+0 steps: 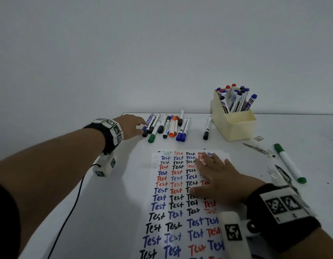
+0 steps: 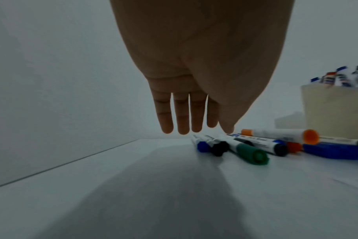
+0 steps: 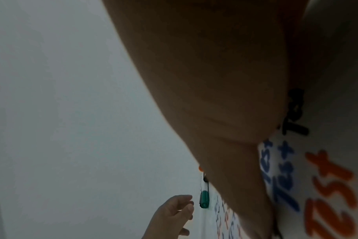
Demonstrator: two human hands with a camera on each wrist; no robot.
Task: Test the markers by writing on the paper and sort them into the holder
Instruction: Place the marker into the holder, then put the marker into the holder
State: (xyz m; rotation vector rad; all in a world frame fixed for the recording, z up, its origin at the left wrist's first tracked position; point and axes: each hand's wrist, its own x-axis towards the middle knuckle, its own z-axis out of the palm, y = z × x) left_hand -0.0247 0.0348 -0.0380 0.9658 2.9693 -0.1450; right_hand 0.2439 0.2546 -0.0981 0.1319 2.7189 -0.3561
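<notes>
A row of several capped markers [image 1: 167,126] lies at the back of the white table, with blue, black, green and orange caps. My left hand [image 1: 133,127] hovers at the row's left end, fingers straight [image 2: 182,116] just above the blue-capped marker [image 2: 202,145], holding nothing. My right hand [image 1: 212,176] lies flat on the paper [image 1: 173,202], which is covered in "Test" in black, blue and red. The cream holder [image 1: 234,124] at the back right has several markers standing in its rear part.
A single black-capped marker [image 1: 207,128] lies between the row and the holder. A green marker [image 1: 290,163] lies alone at the right by ink smears on the table [image 1: 255,148]. A black cable [image 1: 68,212] runs along the left. The wall stands close behind.
</notes>
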